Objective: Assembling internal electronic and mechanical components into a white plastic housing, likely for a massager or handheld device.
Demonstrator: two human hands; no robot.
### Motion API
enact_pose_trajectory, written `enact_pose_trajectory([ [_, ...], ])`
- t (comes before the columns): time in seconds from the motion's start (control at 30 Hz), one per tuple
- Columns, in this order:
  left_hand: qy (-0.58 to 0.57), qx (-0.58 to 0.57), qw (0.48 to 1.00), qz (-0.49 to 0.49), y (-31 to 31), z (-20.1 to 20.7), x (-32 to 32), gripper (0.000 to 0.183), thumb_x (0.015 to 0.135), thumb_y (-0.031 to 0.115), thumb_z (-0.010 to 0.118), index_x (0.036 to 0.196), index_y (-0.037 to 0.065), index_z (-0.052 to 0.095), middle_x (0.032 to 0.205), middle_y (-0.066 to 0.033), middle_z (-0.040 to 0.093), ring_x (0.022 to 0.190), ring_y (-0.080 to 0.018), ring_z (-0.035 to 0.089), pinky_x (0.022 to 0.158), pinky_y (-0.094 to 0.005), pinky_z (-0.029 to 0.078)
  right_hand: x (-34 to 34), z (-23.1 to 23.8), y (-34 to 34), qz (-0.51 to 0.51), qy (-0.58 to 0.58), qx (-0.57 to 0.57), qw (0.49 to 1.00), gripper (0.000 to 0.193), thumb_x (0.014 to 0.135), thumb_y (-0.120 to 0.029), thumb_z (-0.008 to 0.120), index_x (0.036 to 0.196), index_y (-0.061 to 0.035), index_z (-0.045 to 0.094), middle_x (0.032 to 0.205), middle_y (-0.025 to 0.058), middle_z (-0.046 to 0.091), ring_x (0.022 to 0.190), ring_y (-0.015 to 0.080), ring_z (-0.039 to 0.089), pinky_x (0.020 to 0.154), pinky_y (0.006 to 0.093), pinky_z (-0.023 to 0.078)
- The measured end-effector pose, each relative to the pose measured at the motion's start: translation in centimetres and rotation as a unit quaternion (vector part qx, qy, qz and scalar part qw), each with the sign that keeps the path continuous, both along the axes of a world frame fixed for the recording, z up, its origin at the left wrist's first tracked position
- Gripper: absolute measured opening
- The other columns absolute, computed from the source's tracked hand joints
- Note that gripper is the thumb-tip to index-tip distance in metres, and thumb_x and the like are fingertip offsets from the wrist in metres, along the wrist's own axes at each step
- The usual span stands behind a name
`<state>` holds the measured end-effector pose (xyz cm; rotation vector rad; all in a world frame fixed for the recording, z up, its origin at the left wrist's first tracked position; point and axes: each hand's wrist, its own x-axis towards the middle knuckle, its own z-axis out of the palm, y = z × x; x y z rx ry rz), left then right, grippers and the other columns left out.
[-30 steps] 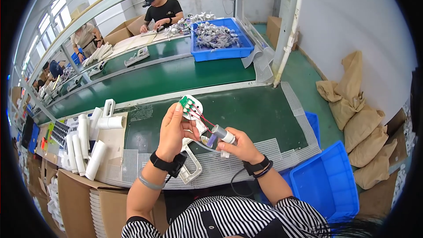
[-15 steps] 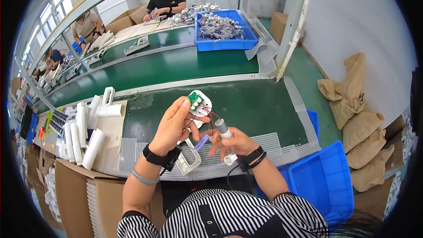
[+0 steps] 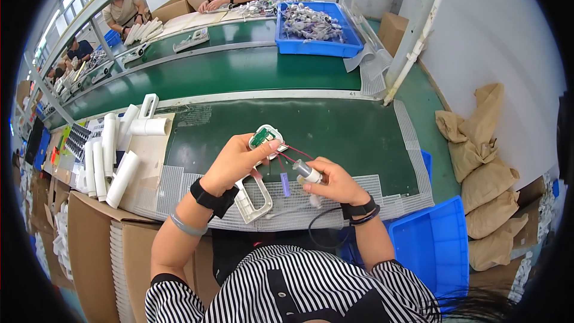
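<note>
My left hand [image 3: 236,161] grips a white round plastic housing [image 3: 278,132], its thumb pressing a green circuit board [image 3: 261,137] into it. Thin red wires [image 3: 297,151] run from the board toward a grey-and-white cylinder [image 3: 308,171], which looks like a small motor. Fingers of my right hand [image 3: 336,180] are wrapped round that cylinder. Below the wires hangs a flat purple piece [image 3: 285,184], perhaps a battery. Under my left wrist a white handle-shaped shell [image 3: 256,203] lies on the grid mat. A small pale part [image 3: 315,201] below my right hand is blurred.
White tubes [image 3: 122,179] lie on cardboard at left. Across the bench, a blue tray [image 3: 318,48] holds many small parts; co-workers sit beyond. A blue bin [image 3: 430,245] stands at lower right, an open carton [image 3: 95,251] at lower left. Brown sacks [image 3: 487,173] line the wall.
The circuit board now lies flatter in the housing, under my left thumb. My right hand has moved right with the cylinder, stretching the wires. The whole view has shifted slightly.
</note>
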<state>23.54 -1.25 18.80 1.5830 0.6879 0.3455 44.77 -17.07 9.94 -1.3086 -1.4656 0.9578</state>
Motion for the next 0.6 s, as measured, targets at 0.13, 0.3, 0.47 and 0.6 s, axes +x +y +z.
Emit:
enact_pose_trajectory([
  [0.13, -0.072, 0.045, 0.996, -0.023, -1.3, -0.4, 0.5, 0.033, 0.099, 0.029, 0.068, 0.111, -0.002, 0.07, 0.093, -0.0009, 0.07, 0.082, -0.0057, 0.062, 0.074, -0.0232, 0.05, 0.8, 0.4, -1.4, -0.073, -0.043, 0.046, 0.995, 0.053, 0.088, -0.02, 0.078, 0.134, -0.0001, 0.06, 0.103, 0.0069, 0.054, 0.088, 0.0149, 0.056, 0.072, 0.0272, 0.049],
  [0.3, -0.031, 0.045, 0.994, -0.094, -2.3, 0.2, 1.2, 0.032, 0.101, 0.025, 0.065, 0.116, -0.002, 0.066, 0.094, -0.0028, 0.07, 0.083, -0.0109, 0.065, 0.077, -0.0274, 0.053, 1.8, 0.8, -2.5, -0.156, -0.132, 0.135, 0.97, 0.067, 0.085, -0.011, 0.076, 0.146, -0.0022, 0.05, 0.1, 0.0051, 0.05, 0.089, 0.0166, 0.051, 0.076, 0.0292, 0.048],
  [0.47, 0.004, -0.087, 0.987, -0.133, -4.8, -0.1, 2.9, 0.044, 0.105, 0.03, 0.054, 0.139, 0.002, 0.056, 0.108, -0.0158, 0.068, 0.067, -0.0228, 0.072, 0.063, -0.0304, 0.06, 2.0, 1.0, -4.4, -0.237, -0.15, 0.106, 0.954, 0.082, 0.084, -0.014, 0.076, 0.155, -0.0053, 0.036, 0.107, 0.0097, 0.05, 0.083, 0.0204, 0.054, 0.072, 0.0325, 0.049],
  [0.6, -0.006, -0.165, 0.974, -0.156, -6.6, -2.4, 4.1, 0.049, 0.107, 0.032, 0.048, 0.15, 0.007, 0.044, 0.117, -0.0173, 0.068, 0.072, -0.0278, 0.075, 0.063, -0.0343, 0.063, 4.3, 2.9, -7.7, -0.245, -0.194, 0.055, 0.948, 0.077, 0.081, -0.012, 0.077, 0.151, -0.0077, 0.043, 0.112, 0.0149, 0.055, 0.091, 0.0318, 0.062, 0.081, 0.0392, 0.051],
])
